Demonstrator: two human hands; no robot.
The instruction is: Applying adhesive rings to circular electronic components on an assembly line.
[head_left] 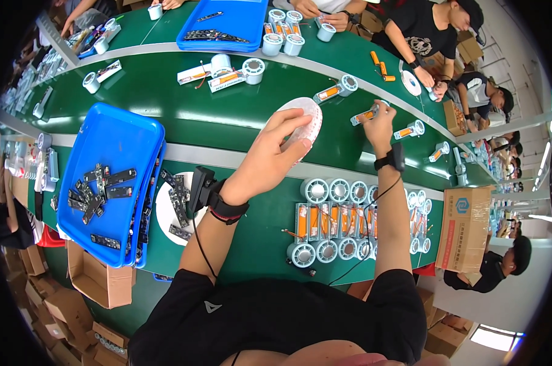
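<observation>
My left hand [275, 155] is wrapped round a white roll [311, 122], flat and disc-like with small marks along its rim, held up over the edge of the green belt. Farther right, my right hand [379, 127] grips a light-blue housing [362, 117] with an orange battery cell in it, low over the belt; my fingers hide its round end. Between the hands and a little beyond lies a similar housing [329, 93] with a round end. Below my right forearm stand rows of such housings [317, 221] with orange cells, partly covered by the forearm.
At left, stacked blue trays [114, 131] hold black circuit boards; more boards lie on a white disc [164, 210]. Other housings [405, 131] lie along the green belt [160, 91]. Co-workers sit across, near another blue tray [193, 38]. A cardboard box [465, 229] stands right.
</observation>
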